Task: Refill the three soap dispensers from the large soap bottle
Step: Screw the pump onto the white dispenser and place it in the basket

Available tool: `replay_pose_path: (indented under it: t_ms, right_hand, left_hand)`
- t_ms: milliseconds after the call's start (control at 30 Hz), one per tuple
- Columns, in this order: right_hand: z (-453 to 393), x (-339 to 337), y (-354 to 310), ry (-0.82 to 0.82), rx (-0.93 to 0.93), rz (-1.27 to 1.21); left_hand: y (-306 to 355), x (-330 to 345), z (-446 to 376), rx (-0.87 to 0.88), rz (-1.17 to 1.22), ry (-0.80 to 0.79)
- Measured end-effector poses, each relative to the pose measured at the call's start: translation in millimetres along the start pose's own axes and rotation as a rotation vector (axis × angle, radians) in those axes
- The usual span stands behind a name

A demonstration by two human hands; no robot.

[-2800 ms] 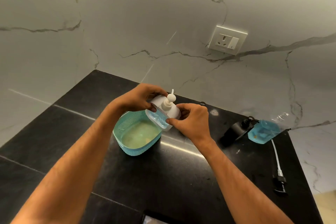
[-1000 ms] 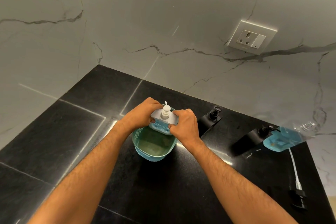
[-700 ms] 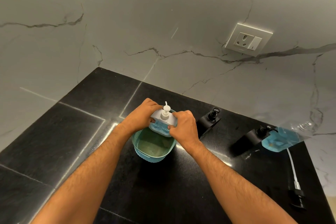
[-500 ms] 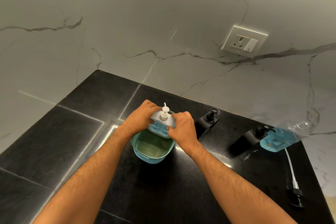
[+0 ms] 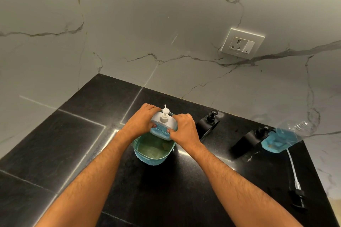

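Observation:
A white soap dispenser [image 5: 162, 125] with a white pump head and blue soap showing in its lower part is held over the far end of a teal basket [image 5: 145, 155]. My left hand [image 5: 140, 122] grips its left side and my right hand [image 5: 185, 130] grips its right side. Two black dispensers stand to the right: one [image 5: 207, 124] close to my right hand, the other [image 5: 247, 141] further right. The large clear soap bottle [image 5: 278, 139] with blue soap lies tilted against the second black dispenser, its cap off.
A loose pump with a long white tube [image 5: 295, 178] and black head lies at the counter's right edge. The black stone counter [image 5: 55, 143] meets marble walls at the back and left. A wall socket [image 5: 241, 43] is up on the right.
Both hands carried the white dispenser from above the basket's right side down over its far end. In the last second the hands and dispenser hardly moved; the camera shifted slightly.

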State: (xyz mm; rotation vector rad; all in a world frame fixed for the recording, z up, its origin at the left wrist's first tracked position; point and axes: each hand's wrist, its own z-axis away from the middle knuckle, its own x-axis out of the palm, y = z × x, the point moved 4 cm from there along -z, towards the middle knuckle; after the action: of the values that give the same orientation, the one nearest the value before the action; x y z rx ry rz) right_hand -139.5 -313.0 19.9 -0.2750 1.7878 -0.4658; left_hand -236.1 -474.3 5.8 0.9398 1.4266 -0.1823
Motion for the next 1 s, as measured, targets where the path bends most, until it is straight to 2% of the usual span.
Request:
replay_pose_path:
  t_ms: [200, 467, 633, 767, 1000]
  right_hand:
    - [8.4, -22.7, 5.5, 0.109, -0.035, -0.05]
    - [31.3, -62.0, 35.2, 0.194, -0.047, -0.097]
    - [47.4, -92.9, 71.8, 0.244, 0.009, -0.095]
    - [57.3, -109.3, 103.9, 0.292, 0.063, -0.099]
    - [50.9, -99.4, 155.4, 0.171, 0.255, -0.129]
  left_hand:
    - [20.6, -16.3, 18.3, -0.002, 0.033, 0.154]
    - [92.5, -30.1, 22.5, 0.139, 0.094, 0.316]
    - [144.3, -10.2, 6.9, 0.198, 0.142, 0.294]
    - [168.8, 18.5, -9.4, 0.193, 0.17, 0.213]
    - [171.1, 69.6, -31.2, -0.009, 0.184, 0.135]
